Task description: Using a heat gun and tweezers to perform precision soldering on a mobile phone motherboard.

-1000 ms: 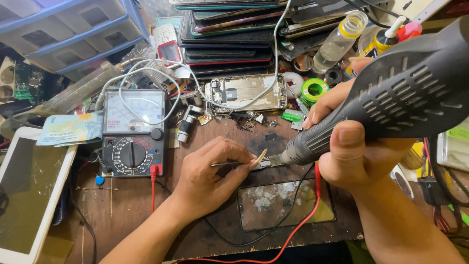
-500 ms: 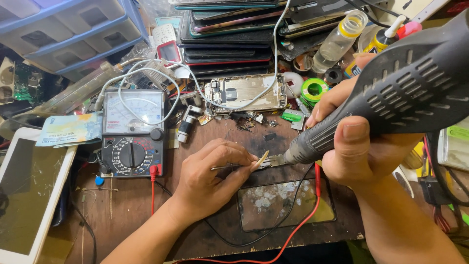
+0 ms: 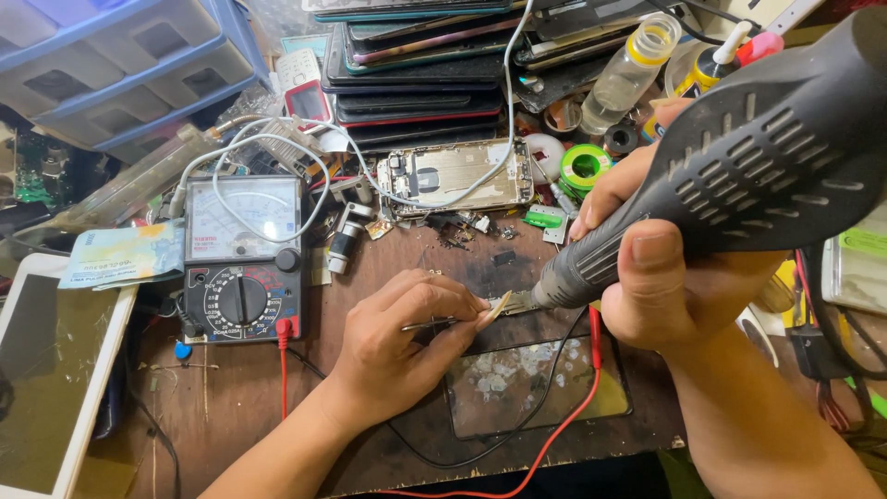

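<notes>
**Scorched wood, matt plastic, bare metal**

The workbench (image 3: 277, 416) is brown wood, rough, scratched and blackened in patches. The hot-air gun (image 3: 739, 157) in the right hand (image 3: 665, 286) has a dark grey matt plastic body, ribbed with moulded slots, and a dull metal nozzle. The left hand (image 3: 397, 346) holds thin shiny metal tweezers (image 3: 434, 323) on a small tan, matt piece (image 3: 494, 310). The glass panel (image 3: 536, 383) looks glossy but smeared with whitish residue. The analogue multimeter (image 3: 242, 268) is black matt plastic with a clear glossy window. The phone frame (image 3: 457, 176) is brushed bare metal.
</notes>
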